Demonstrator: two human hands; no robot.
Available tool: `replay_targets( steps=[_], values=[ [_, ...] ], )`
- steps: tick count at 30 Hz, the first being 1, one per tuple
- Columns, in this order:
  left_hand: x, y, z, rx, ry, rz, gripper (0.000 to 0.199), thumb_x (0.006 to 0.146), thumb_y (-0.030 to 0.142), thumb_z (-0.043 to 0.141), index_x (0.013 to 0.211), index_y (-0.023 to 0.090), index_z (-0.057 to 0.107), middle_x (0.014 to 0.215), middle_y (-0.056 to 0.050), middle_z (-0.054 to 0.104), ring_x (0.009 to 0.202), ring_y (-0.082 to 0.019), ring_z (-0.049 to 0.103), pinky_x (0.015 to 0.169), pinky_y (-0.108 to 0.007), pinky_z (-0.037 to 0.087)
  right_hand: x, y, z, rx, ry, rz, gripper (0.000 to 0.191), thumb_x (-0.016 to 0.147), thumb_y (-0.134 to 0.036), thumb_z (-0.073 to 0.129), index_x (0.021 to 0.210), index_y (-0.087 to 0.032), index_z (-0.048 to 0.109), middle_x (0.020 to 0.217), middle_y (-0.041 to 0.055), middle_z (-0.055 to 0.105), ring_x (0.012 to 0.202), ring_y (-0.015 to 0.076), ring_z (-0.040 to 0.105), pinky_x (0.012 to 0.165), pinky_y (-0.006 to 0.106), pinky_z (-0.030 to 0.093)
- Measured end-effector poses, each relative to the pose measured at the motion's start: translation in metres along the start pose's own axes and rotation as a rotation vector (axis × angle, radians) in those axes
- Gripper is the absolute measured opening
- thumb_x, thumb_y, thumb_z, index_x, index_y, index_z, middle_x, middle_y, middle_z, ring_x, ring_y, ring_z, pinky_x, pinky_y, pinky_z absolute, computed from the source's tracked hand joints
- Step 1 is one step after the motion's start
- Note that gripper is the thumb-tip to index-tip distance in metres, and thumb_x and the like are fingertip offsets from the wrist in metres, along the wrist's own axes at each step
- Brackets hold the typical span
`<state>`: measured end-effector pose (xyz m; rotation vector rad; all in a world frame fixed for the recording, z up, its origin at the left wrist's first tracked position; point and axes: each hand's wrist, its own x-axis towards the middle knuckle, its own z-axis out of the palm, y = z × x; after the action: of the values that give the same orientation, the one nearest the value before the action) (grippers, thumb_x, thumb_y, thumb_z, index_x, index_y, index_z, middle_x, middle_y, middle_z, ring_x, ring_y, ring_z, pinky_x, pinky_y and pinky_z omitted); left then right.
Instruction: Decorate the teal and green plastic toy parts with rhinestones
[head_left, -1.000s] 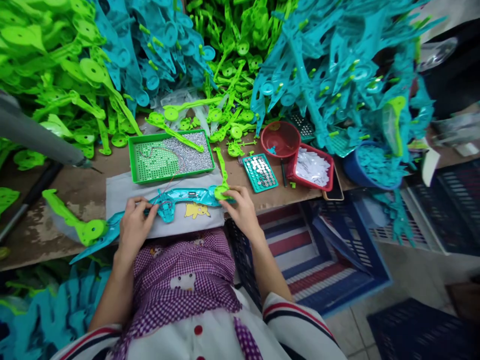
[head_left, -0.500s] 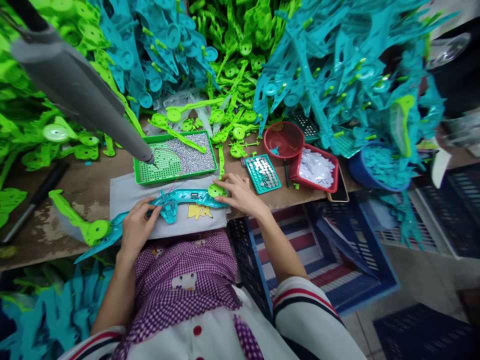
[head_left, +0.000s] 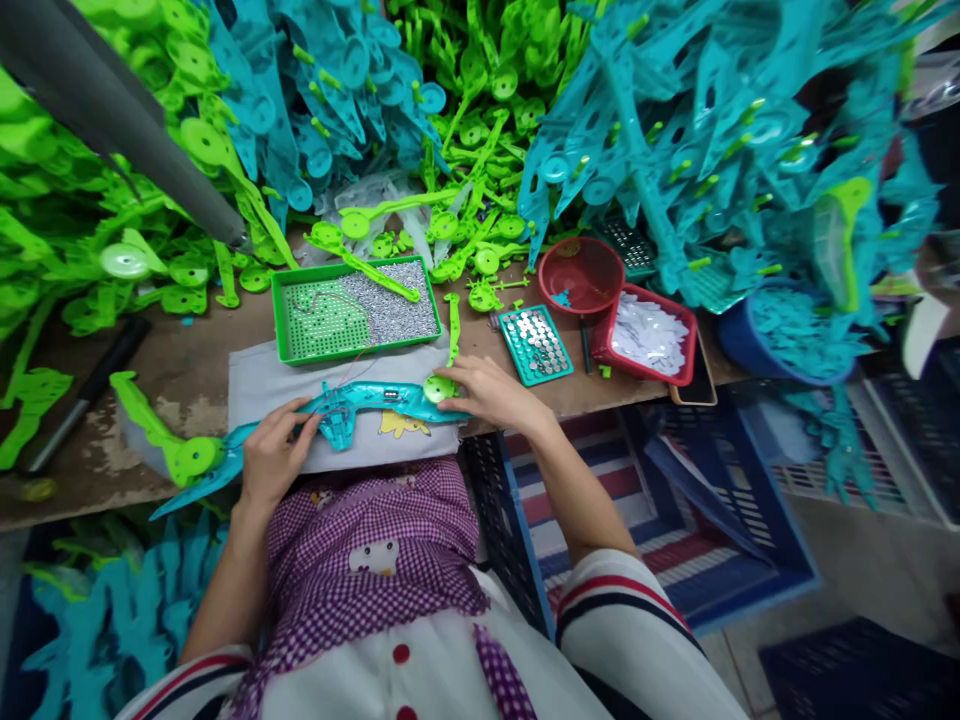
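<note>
A long turquoise plastic shell (head_left: 367,396) lies across a grey cloth (head_left: 251,375) at the table's front edge. Thin wires and a small dark part with metal bits show inside it. My left hand (head_left: 274,450) is closed around its left portion, thumb and fingers pinching the edge. At the right end my right hand (head_left: 499,398) has its fingers on the shell and on a lime-green arm with a round disc (head_left: 437,388). Another lime-green arm (head_left: 196,458) sits at the shell's left end.
Behind the cloth stands a green tray (head_left: 360,348) of small metal pieces. A grey pen-shaped tool (head_left: 157,150) hangs at upper left. To the right are a turquoise tray (head_left: 546,374), red bowl (head_left: 581,275) and red basket (head_left: 686,368). Heaped green and turquoise parts rise behind.
The hanging grey tool has swung up and left, its tip off the green tray. The view has shifted slightly. Both hands keep almost the same hold on the shell.
</note>
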<state>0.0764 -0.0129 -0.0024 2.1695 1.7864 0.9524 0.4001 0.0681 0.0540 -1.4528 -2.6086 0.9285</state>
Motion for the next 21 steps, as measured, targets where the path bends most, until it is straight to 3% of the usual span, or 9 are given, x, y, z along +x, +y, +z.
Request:
replay_targets(
  steps=[4, 12, 16, 21],
  values=[
    [-0.002, -0.003, -0.005, 0.008, -0.025, -0.018, 0.024, 0.093, 0.036, 0.059, 0.080, 0.019, 0.070, 0.104, -0.009, 0.077, 0.088, -0.019, 0.073, 0.075, -0.030, 0.055, -0.003, -0.001, 0.007, 0.039, 0.041, -0.047, 0.049, 0.087, -0.040, 0.067, 0.132, -0.023, 0.061, 0.110, 0.0102, 0.068, 0.109, 0.0272, 0.062, 0.095, 0.042, 0.050],
    [-0.002, -0.005, -0.007, 0.010, -0.028, 0.043, 0.022, 0.094, 0.033, 0.059, 0.080, 0.018, 0.070, 0.102, -0.009, 0.077, 0.091, -0.020, 0.073, 0.080, -0.030, 0.055, 0.004, 0.000, 0.003, 0.020, 0.049, -0.030, 0.047, 0.087, -0.038, 0.067, 0.130, -0.020, 0.062, 0.108, 0.0109, 0.069, 0.106, 0.0271, 0.064, 0.092, 0.042, 0.050],
    [-0.003, -0.004, -0.010, -0.001, -0.048, 0.038, 0.022, 0.094, 0.033, 0.059, 0.081, 0.019, 0.070, 0.101, -0.008, 0.078, 0.088, -0.019, 0.073, 0.073, -0.028, 0.055, 0.003, -0.001, 0.000, -0.014, 0.000, -0.056, 0.044, 0.083, -0.037, 0.071, 0.123, -0.020, 0.067, 0.106, 0.0108, 0.070, 0.104, 0.0278, 0.065, 0.091, 0.042, 0.051],
    [-0.007, -0.006, -0.016, -0.033, -0.084, -0.006, 0.022, 0.093, 0.034, 0.059, 0.081, 0.019, 0.071, 0.103, -0.008, 0.077, 0.086, -0.019, 0.072, 0.072, -0.029, 0.055, -0.005, 0.005, 0.016, 0.027, 0.001, -0.051, 0.042, 0.085, -0.036, 0.070, 0.124, -0.021, 0.067, 0.103, 0.0103, 0.071, 0.101, 0.0267, 0.066, 0.088, 0.040, 0.052]
  ],
)
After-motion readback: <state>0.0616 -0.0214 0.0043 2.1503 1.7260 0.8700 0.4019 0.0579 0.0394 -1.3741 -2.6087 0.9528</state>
